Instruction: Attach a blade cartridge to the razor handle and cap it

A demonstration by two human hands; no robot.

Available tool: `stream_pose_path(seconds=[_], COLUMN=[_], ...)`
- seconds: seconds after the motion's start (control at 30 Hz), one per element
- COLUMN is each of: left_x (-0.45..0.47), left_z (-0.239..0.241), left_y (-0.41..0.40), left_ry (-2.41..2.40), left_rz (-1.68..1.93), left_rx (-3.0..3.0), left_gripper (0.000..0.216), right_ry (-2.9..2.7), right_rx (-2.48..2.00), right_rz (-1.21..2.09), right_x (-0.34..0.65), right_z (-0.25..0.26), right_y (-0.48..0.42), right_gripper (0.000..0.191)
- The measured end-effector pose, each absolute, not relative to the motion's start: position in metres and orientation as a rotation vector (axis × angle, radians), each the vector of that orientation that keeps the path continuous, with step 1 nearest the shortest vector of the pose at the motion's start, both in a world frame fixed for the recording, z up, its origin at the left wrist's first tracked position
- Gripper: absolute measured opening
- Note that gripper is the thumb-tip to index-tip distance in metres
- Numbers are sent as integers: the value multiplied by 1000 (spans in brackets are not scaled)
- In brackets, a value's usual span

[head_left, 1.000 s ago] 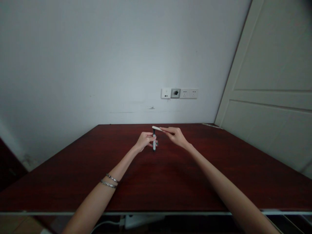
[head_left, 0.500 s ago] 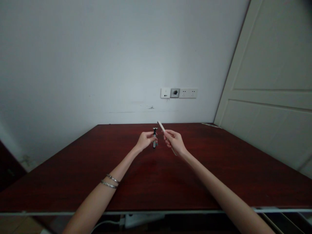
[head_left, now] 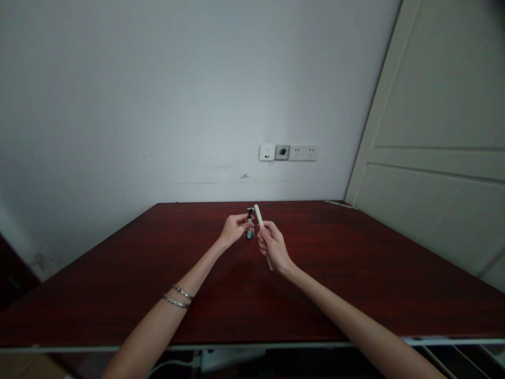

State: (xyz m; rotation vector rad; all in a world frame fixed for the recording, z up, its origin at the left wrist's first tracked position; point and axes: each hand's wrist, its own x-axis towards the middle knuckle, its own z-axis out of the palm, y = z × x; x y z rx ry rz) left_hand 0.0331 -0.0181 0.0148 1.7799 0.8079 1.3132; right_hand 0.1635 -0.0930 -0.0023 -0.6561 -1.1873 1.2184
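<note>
A dark red table (head_left: 252,305), pale along its front edge, has a light strip (head_left: 339,203) at far right.

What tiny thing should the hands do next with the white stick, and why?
Maybe the right hand should tip the white stick slightly left, toward the grey tool. The left hand holds that tool upright, its T-shaped head on top, and the stick's upper end is close beside it; whether they touch, I can't tell.
</note>
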Motion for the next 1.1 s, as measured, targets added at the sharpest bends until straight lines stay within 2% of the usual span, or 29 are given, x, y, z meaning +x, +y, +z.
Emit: stream_pose_path(seconds=[0.23, 0.43, 0.63, 1.1], left_x=[32, 35, 36, 34], left_z=[15, 19, 20, 21], left_y=[-17, -23, -24, -23], left_ry=[821, 804, 814, 791], left_rz=[1335, 1306, 1300, 1299], left_rx=[1796, 1832, 1706, 1688], left_gripper=[26, 21, 29, 30], right_ry=[-1173, -1163, -1229, -1236], right_rx=[-698, -619, -678, -612], right_rz=[1255, 1161, 1202, 1140], right_x=[157, 155, 159, 159], right_z=[-14, -1, -7, -4], right_y=[-95, -87, -88, -86], right_gripper=[30, 28, 28, 26])
